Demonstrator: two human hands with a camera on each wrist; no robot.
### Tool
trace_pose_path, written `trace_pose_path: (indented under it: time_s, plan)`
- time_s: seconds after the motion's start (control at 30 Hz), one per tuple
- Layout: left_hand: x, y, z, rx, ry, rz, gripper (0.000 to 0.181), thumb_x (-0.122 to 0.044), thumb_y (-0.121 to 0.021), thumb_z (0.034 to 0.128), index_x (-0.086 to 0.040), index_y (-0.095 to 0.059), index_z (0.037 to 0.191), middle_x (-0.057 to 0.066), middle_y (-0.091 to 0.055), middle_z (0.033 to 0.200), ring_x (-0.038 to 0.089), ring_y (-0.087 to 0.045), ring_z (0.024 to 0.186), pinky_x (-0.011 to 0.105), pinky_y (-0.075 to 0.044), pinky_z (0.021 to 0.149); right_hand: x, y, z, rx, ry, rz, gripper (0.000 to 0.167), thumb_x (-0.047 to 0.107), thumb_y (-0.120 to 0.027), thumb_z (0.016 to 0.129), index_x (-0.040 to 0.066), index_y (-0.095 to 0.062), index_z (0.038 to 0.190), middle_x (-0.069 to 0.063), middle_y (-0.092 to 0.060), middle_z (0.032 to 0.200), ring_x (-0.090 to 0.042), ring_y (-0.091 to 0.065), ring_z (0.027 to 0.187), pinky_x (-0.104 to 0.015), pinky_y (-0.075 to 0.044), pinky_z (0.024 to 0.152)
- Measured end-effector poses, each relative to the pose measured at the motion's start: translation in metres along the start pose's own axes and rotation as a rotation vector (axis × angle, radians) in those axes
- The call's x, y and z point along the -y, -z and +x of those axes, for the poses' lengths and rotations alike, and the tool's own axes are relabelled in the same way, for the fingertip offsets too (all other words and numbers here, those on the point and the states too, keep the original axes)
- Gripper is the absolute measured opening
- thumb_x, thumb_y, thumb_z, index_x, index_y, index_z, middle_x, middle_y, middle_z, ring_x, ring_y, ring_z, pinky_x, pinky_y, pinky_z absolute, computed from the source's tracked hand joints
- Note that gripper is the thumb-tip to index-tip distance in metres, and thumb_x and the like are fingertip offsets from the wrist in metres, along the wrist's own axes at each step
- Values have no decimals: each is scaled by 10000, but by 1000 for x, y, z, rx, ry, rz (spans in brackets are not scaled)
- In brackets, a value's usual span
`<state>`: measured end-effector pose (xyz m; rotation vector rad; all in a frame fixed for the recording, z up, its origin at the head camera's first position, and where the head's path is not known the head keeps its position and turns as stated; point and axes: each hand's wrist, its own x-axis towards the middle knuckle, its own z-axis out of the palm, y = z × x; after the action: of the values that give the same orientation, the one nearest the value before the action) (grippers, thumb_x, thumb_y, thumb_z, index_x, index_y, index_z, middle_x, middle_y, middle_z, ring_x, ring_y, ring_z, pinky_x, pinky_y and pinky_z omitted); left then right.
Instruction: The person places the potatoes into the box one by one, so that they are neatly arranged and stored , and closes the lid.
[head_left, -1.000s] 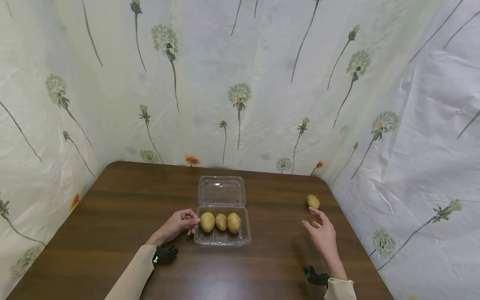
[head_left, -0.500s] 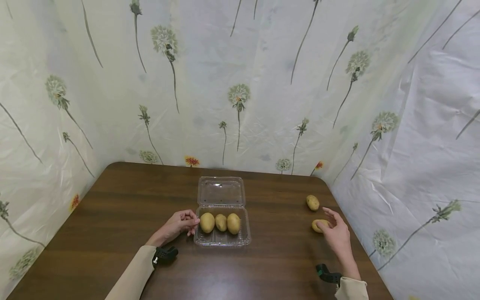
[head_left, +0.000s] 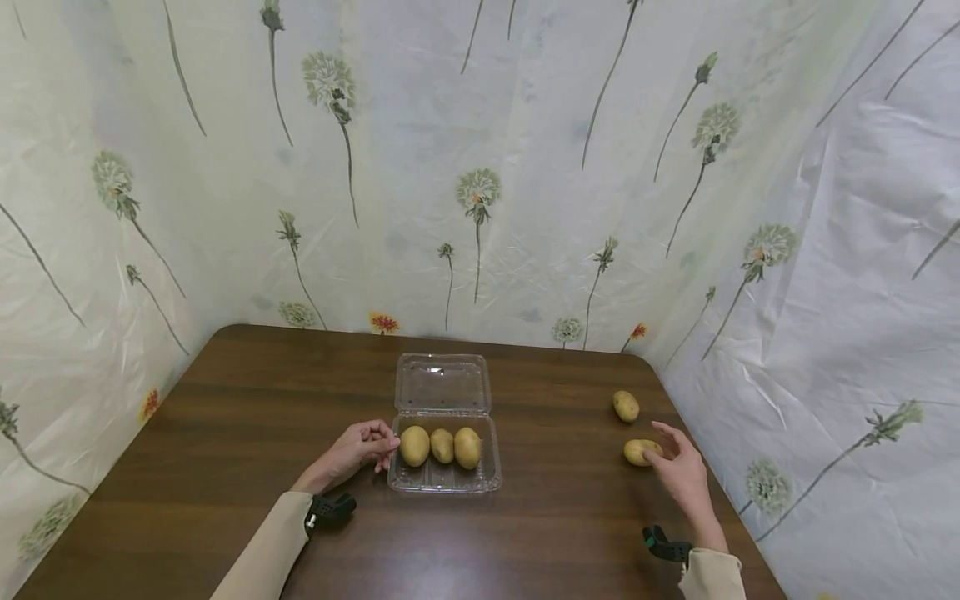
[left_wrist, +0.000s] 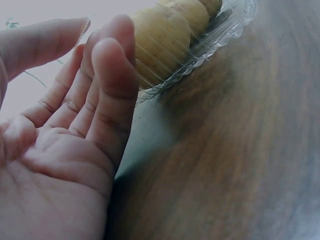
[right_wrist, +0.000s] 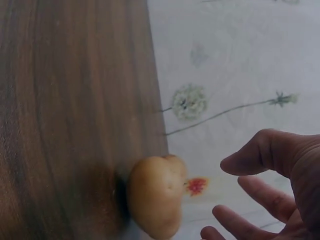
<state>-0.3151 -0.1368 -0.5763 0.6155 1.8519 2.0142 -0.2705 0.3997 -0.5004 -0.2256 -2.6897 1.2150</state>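
Three potatoes [head_left: 442, 446] lie in a row in a clear plastic clamshell container [head_left: 444, 483], its lid raised at the back. At the container's left side is my left hand [head_left: 356, 450], fingers loosely bent, seeming to touch its edge. The left wrist view shows a gap between thumb and fingers. Over on the right, my right hand [head_left: 684, 471] is spread just beside a loose potato [head_left: 639, 452]. The right wrist view has this potato [right_wrist: 155, 197] apart from the thumb. Another loose potato [head_left: 626, 406] sits farther back.
The brown wooden table [head_left: 547, 517] ends at a back edge by a wall covering [head_left: 525, 208] printed with dandelions. A similar covering runs along the right side. Both wrists carry black camera mounts [head_left: 663, 546].
My right hand has moved rightward and a little nearer to me, uncovering the front loose potato. My left hand, the container and the potatoes have stayed put.
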Motion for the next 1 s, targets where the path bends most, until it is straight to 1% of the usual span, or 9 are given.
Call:
trace_pose_path:
  time_s: [0.13,0.2,0.37,0.47,0.63,0.8,1.0]
  plan:
    - [0,0,0,-2,0,-2,141,-119,-592,956,10,-536,960,32,-621,761,119,-583,620,235,-503,552,-8,-2,4,-3,-7,-20,538,140,-621,923,76,-424,1420,-259,-403,1464,-438,-371,1355,-546,-370,1052]
    - [0,0,0,-2,1,-1,136,-117,-592,956,7,-535,959,31,-619,760,116,-582,621,233,-502,552,-11,-4,6,2,-3,-46,531,136,-614,921,74,-432,1415,-259,-413,1458,-444,-385,1342,-553,-363,1051]
    - [1,1,0,-1,-2,6,131,-109,-588,957,8,-531,961,31,-617,761,113,-578,622,231,-502,554,-20,-7,10,68,-10,-121,544,155,-595,927,80,-407,1432,-264,-392,1469,-463,-373,1332,-595,-333,1043]
    - [0,0,0,1,-6,12,131,-106,-584,959,14,-532,965,32,-617,763,115,-579,624,233,-502,556,-24,-10,12,86,-10,-145,546,157,-605,924,75,-412,1428,-278,-410,1450,-460,-397,1299,-600,-351,1011]
    - [-1,0,0,-2,-2,12,151,-122,-588,960,17,-530,969,31,-618,768,116,-579,629,233,-501,558,-26,-14,15,75,-2,-160,534,111,-615,896,64,-445,1400,-303,-428,1384,-441,-437,1208,-576,-387,932]
    - [-1,1,1,1,-2,10,143,-116,-583,962,17,-531,970,26,-619,769,113,-577,631,232,-501,559,-27,-17,15,70,-6,-160,520,102,-610,889,53,-466,1385,-312,-398,1428,-460,-414,1255,-586,-374,962]
    - [2,1,1,4,-9,14,124,-106,-580,961,9,-535,963,25,-619,762,111,-573,622,231,-500,552,-30,-21,16,7,-6,-162,484,97,-636,857,41,-530,1326,-317,-451,1372,-478,-410,1258,-588,-359,972]
